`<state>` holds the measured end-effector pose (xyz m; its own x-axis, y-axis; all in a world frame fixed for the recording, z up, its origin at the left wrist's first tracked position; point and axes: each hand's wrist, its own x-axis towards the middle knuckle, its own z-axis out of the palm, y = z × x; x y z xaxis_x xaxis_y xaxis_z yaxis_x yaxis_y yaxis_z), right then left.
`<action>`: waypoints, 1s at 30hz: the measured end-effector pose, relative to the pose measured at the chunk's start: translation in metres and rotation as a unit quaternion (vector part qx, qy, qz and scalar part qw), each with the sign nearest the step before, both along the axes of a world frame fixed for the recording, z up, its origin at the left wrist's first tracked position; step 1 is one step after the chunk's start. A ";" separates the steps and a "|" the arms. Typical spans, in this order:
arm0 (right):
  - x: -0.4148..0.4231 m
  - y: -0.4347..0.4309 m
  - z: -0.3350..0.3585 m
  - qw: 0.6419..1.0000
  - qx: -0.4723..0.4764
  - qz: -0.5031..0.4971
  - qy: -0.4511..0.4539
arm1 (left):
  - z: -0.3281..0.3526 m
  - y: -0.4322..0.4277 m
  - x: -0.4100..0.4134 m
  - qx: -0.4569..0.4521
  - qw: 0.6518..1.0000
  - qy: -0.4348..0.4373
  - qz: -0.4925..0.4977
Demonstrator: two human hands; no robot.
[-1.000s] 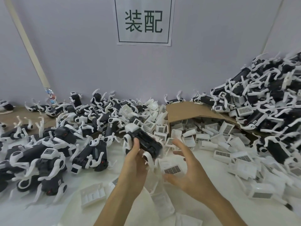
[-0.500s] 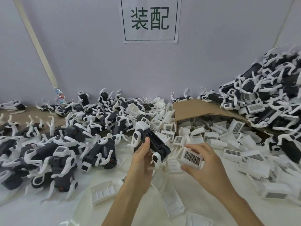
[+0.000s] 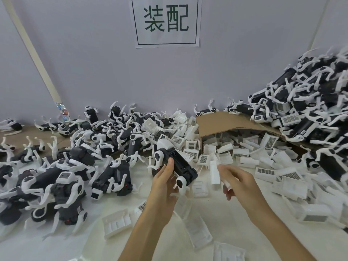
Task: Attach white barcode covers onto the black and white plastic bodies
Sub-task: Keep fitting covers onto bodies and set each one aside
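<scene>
Now, two bare hands work just in front of the one tipped cardboard box [image 3: 227,121]. The left hand [image 3: 165,183] curls thumb and fingers round a single plastic body [image 3: 178,162], a glossy black block with rounded white joints and thin white legs, tilted near the box's left corner. The right hand [image 3: 239,179] pinches one white barcode cover [image 3: 214,173], a blurred matte slab, just beside that body but apart from it. Loose covers [image 3: 244,154] spill from the box, too many to count.

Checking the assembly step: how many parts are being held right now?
2: a black and white body gripped in the left hand, and a white cover pinched in the right hand.
</scene>
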<state>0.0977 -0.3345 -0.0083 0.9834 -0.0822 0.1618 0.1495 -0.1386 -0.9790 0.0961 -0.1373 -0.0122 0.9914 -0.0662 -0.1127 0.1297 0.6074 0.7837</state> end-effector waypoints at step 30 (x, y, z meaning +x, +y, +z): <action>-0.005 0.004 -0.003 0.980 -0.125 -0.087 -0.128 | -0.001 0.000 0.004 0.095 0.995 -0.008 -0.012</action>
<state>0.0929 -0.3309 -0.0117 0.8825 -0.1715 0.4379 0.3387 -0.4143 -0.8448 0.0998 -0.1377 -0.0132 0.9915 -0.0685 -0.1107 0.1297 0.4442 0.8865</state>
